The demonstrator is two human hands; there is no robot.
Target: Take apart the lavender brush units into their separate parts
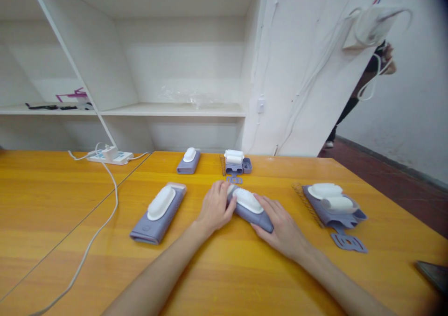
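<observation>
Both hands are closed on a purple-grey oblong case (259, 219) with a white oval piece (248, 199) on top, low over the wooden table. My left hand (217, 207) grips its far left end. My right hand (278, 222) holds its near right end, fingers along the side. To the left lies a similar case (145, 229) with a white oval piece on it, and a smaller-looking one (188, 165) sits farther back. On the right is an opened case (317, 208) with white rounded pieces, a brown coil and a slotted purple plate (349, 242).
Behind my hands stands another opened set (234, 165). A white power strip (111, 155) with a trailing cable (115, 190) is at the back left. A dark flat object (432, 274) lies at the right edge. White shelves (175, 109) rise behind; a person (364, 80) is partly visible far right.
</observation>
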